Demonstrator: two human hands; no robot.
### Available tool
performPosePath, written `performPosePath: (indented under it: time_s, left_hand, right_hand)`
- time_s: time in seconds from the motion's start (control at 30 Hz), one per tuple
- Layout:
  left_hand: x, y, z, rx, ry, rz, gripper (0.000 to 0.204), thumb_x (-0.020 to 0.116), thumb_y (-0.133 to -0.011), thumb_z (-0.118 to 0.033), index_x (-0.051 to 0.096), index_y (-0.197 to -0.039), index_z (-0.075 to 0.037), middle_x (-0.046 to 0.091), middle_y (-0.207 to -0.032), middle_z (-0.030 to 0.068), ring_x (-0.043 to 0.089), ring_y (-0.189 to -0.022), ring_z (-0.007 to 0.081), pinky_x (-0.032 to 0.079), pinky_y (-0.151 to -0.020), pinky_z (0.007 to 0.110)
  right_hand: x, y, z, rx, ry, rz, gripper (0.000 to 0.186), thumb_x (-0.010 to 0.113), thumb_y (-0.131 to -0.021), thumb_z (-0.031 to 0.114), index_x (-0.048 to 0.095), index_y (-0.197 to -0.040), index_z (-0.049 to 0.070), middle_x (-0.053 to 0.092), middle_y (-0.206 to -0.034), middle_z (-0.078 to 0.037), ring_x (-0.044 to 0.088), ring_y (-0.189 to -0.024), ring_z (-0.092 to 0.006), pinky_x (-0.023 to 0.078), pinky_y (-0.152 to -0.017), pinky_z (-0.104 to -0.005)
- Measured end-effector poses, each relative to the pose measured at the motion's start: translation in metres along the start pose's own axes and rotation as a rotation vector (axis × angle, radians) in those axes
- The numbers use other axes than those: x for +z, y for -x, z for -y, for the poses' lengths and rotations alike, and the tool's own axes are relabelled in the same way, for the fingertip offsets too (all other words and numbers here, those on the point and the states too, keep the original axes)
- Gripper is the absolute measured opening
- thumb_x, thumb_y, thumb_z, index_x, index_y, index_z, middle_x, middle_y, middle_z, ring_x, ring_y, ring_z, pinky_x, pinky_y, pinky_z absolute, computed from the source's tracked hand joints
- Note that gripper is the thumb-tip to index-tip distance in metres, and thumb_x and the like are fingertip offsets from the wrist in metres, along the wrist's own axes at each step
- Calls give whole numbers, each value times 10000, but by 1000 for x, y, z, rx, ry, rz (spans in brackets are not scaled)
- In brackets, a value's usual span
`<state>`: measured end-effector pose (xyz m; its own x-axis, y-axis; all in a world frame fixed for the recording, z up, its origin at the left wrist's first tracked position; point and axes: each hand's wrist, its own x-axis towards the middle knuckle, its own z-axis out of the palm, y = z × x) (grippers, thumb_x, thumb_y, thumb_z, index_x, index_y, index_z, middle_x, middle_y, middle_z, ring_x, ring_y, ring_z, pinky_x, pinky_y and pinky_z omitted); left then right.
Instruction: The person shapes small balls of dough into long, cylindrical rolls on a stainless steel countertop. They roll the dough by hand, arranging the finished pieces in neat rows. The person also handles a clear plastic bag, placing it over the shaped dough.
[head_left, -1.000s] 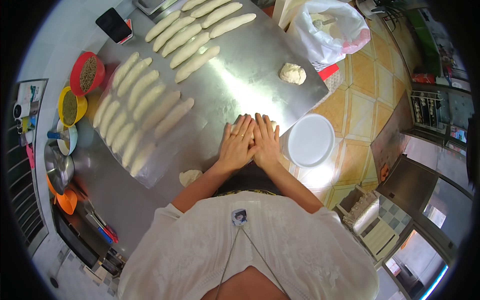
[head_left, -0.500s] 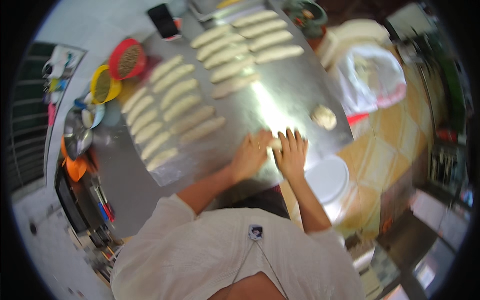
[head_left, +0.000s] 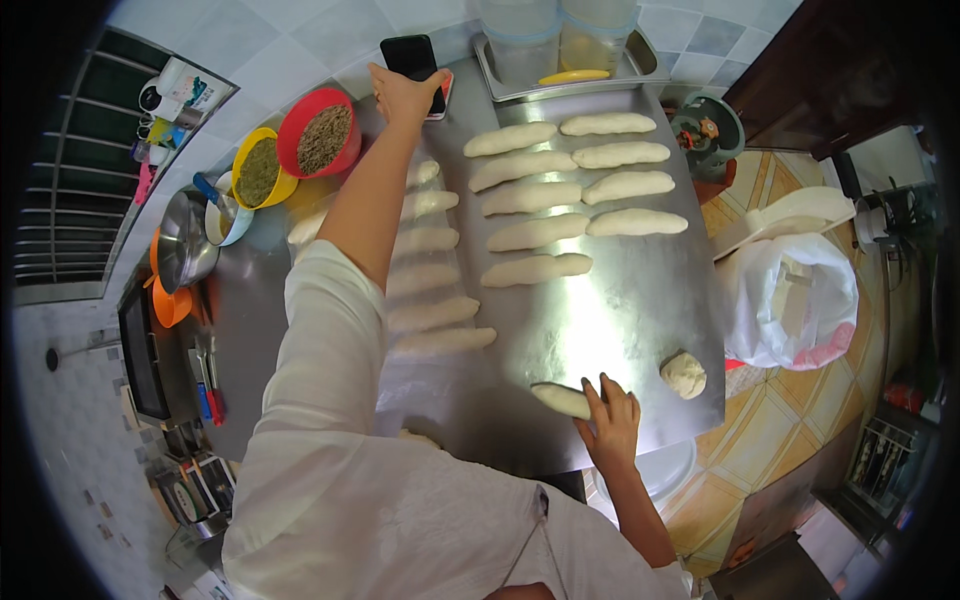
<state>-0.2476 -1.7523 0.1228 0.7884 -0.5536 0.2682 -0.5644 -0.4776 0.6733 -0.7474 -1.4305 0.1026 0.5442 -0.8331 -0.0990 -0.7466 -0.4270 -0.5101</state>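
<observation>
My left hand (head_left: pixel 402 97) is stretched to the back of the steel table (head_left: pixel 630 310). Its fingers and thumb are spread to either side of the lower end of a dark phone (head_left: pixel 410 56); whether they touch it I cannot tell. Near the front edge, my right hand (head_left: pixel 612 428) lies with extended fingers over the right end of a short dough roll (head_left: pixel 560 400). A round dough ball (head_left: pixel 684 375) sits to its right. Long dough rolls (head_left: pixel 533 232) lie in rows farther back, and my left arm hides part of the left group.
At the back left stand a red bowl (head_left: pixel 350 160) and a yellow bowl (head_left: pixel 290 190), both filled with grains. A steel tray (head_left: pixel 640 60) with clear containers (head_left: pixel 595 40) is at the back. Off the right edge stands an open white sack (head_left: pixel 740 300).
My left hand has left the dough roll and moved far forward to the phone. My right hand stays at the dough roll. The view has shifted and turned, and my body leans forward.
</observation>
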Motion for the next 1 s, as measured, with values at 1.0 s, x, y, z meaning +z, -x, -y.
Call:
performPosePath:
  time_s: [1.0]
  left_hand:
    - [-96, 441, 9, 1024, -249, 722, 660, 573, -908, -443, 474, -1456, -89, 387, -1554, 117, 298, -1455, 285, 319, -1094, 593]
  right_hand:
    - [35, 3, -7, 137, 259, -206, 572, 584, -931, 369, 476, -1452, 157, 397, -1534, -144, 324, -1442, -369, 154, -1158, -650]
